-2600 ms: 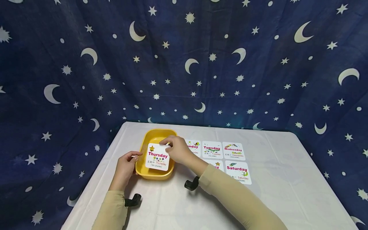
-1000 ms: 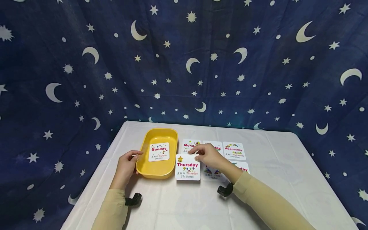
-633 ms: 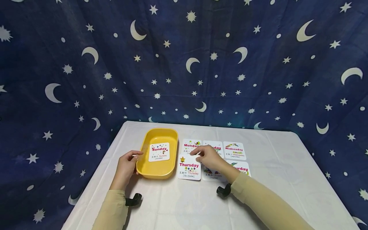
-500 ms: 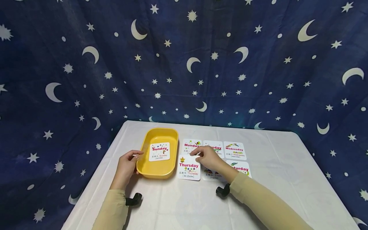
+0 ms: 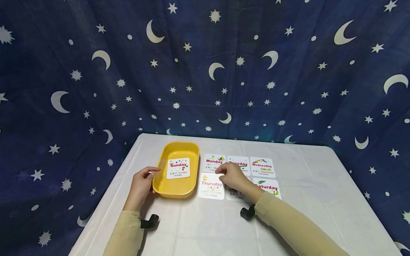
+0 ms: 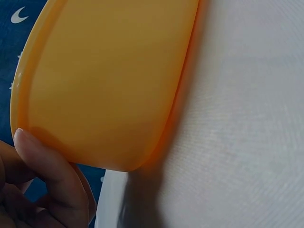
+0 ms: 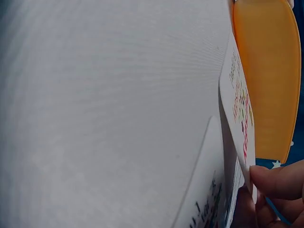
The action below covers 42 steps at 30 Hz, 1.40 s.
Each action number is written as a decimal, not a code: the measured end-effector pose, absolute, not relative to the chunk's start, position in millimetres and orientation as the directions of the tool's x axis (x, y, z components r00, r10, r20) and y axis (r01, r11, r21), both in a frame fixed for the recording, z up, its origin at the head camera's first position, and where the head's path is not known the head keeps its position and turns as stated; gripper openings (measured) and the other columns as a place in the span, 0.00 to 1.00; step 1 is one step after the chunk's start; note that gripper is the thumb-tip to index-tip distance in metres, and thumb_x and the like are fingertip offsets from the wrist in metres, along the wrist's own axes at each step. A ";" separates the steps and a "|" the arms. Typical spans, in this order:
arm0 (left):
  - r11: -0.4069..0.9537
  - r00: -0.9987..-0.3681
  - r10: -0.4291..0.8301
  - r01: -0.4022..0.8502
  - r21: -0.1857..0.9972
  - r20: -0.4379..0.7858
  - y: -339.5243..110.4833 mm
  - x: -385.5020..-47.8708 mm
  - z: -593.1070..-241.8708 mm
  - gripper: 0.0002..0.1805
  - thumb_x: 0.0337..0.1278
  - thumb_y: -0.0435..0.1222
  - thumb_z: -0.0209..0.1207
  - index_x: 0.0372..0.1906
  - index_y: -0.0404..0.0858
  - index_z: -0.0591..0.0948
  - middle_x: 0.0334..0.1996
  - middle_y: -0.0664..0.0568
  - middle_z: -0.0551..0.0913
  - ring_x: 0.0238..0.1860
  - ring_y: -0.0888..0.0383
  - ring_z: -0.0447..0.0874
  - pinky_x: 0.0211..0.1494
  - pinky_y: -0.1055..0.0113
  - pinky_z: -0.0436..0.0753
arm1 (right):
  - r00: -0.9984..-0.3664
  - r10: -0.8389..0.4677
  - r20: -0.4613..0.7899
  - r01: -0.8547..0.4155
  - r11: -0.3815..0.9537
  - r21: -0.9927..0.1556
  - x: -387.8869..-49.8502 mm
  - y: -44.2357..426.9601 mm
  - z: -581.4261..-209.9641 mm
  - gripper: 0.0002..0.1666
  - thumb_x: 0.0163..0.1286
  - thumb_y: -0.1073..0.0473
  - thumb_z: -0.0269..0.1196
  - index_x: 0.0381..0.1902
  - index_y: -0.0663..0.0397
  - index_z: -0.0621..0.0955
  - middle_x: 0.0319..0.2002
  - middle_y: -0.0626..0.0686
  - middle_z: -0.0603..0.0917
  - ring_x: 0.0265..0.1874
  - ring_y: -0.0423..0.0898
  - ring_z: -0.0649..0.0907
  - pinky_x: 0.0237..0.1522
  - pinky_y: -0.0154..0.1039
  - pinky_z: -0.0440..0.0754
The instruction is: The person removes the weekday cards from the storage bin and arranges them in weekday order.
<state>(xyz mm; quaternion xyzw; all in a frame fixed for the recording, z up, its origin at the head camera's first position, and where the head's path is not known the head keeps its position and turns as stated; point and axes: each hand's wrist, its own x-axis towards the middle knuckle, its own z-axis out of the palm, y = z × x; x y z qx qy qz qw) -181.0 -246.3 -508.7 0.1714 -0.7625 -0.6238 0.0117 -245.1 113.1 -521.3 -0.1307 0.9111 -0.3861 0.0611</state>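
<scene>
My left hand (image 5: 141, 183) grips the left rim of the yellow plastic tray (image 5: 174, 196); in the left wrist view its thumb (image 6: 35, 149) lies over the edge. Inside the tray is a white Sunday card (image 5: 178, 168). My right hand (image 5: 237, 177) pinches the top right corner of the Thursday card (image 5: 211, 194), just right of the tray. In the right wrist view this card (image 7: 236, 97) stands tilted, one edge raised, beside another card. Its print looks pale with glare. My fingers partly hide the Tuesday card (image 5: 234, 159) and the Friday card (image 5: 235, 195).
Behind the Thursday card lies the Monday card (image 5: 211, 159). Further right are the Wednesday card (image 5: 262, 169) and the Saturday card (image 5: 267, 185), in two rows. All rest on a white tablecloth (image 5: 307, 192). A dark blue star-and-moon curtain (image 5: 205, 81) hangs behind the table.
My right hand carried the Thursday card from over the tray rightward and lowered it in front of the Monday card, uncovering the Sunday card. Glare now pales its print. My left hand stayed on the tray.
</scene>
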 end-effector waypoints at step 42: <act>0.170 -0.941 -0.266 -0.260 0.950 -0.210 -247.0 -181.5 -508.6 0.15 0.83 0.31 0.52 0.61 0.37 0.85 0.41 0.42 0.77 0.20 0.56 0.75 0.22 0.69 0.81 | -0.971 -0.239 0.003 -0.190 0.762 -0.619 -243.0 106.0 -521.8 0.09 0.58 0.70 0.74 0.31 0.50 0.87 0.31 0.48 0.80 0.33 0.44 0.77 0.41 0.39 0.75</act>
